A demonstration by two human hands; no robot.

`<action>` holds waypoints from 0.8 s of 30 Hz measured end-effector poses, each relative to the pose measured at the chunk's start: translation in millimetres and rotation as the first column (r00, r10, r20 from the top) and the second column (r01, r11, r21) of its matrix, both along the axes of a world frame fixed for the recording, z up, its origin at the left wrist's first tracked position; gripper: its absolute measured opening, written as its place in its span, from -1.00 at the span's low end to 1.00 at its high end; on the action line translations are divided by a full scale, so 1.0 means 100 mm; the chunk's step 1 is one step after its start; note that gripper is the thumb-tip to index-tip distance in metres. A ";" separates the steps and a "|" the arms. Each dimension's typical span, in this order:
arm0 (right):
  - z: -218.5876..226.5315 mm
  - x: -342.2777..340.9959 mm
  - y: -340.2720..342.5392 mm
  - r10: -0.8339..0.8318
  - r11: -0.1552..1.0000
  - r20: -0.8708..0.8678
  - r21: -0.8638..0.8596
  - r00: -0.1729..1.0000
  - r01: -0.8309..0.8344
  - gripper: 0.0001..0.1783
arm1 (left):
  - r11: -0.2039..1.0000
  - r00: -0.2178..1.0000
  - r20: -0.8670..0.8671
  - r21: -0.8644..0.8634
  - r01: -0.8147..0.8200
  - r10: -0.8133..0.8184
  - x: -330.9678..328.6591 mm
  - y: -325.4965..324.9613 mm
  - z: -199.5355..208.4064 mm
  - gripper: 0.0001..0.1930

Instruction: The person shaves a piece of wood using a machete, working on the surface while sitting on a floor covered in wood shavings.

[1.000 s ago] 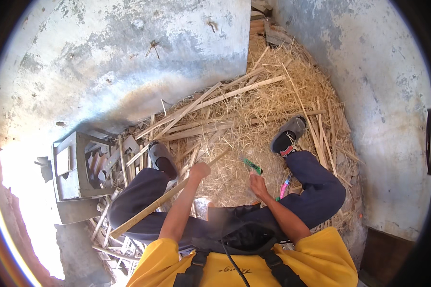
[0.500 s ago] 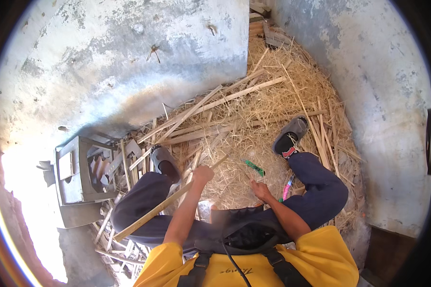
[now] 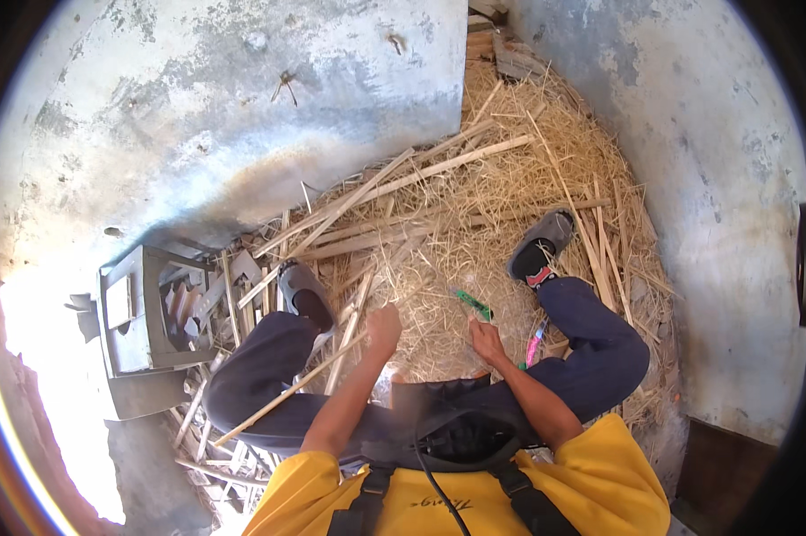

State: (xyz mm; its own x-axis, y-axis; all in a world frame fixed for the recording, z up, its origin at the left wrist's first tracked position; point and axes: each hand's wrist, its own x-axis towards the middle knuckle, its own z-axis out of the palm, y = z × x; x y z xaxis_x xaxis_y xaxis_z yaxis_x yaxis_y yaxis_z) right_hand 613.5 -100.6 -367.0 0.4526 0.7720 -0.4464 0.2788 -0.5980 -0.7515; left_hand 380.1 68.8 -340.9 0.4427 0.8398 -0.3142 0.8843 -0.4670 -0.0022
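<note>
My left hand [image 3: 383, 329] is closed around a long, thin wooden strip [image 3: 287, 393]. The strip slants across my left thigh, and its far end passes just beyond my fist. Between my knees, my right hand [image 3: 486, 341] has its fingers closed; what they grip, if anything, is too small to make out. A green utility knife [image 3: 473, 304] lies on the straw just beyond the fingertips of that hand. Beside my right shin is a pink pen-like object [image 3: 534, 347], partly along my trouser leg.
Straw [image 3: 474, 205] and loose wooden strips [image 3: 448, 165] cover the floor ahead. An open-sided grey wooden box [image 3: 144, 308] stands at left among scrap wood. Weathered walls [image 3: 269, 71] enclose the far and right sides. My shoes rest on the straw.
The strip in my left hand has turned so its narrow edge shows. My right hand has risen slightly toward the green utility knife.
</note>
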 end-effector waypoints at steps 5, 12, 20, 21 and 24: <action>-0.37 -0.03 -0.25 -0.035 0.991 -0.083 -0.129 0.996 0.024 -0.13 | 0.999 0.996 0.079 0.028 0.026 -0.028 0.10 0.07 0.10 -0.86; -0.05 -0.02 0.02 -0.025 0.998 -0.039 0.059 0.999 0.028 -0.12 | 0.995 0.999 0.037 0.096 0.032 -0.035 0.03 0.07 0.08 -0.85; -0.23 0.01 -0.07 0.042 0.980 0.026 -0.196 0.999 -0.036 -0.20 | 0.962 0.993 -0.068 -0.250 -0.109 0.094 0.21 0.33 0.38 -0.68; -0.15 -0.03 -0.11 0.039 0.995 0.057 -0.099 0.998 -0.033 -0.19 | 0.958 0.992 -0.075 -0.262 -0.116 0.100 0.17 0.29 0.37 -0.68; -0.01 -0.07 0.00 -0.088 0.990 -0.017 0.105 0.996 0.090 -0.15 | 0.942 0.986 -0.082 -0.293 -0.164 0.146 0.16 0.35 0.40 -0.68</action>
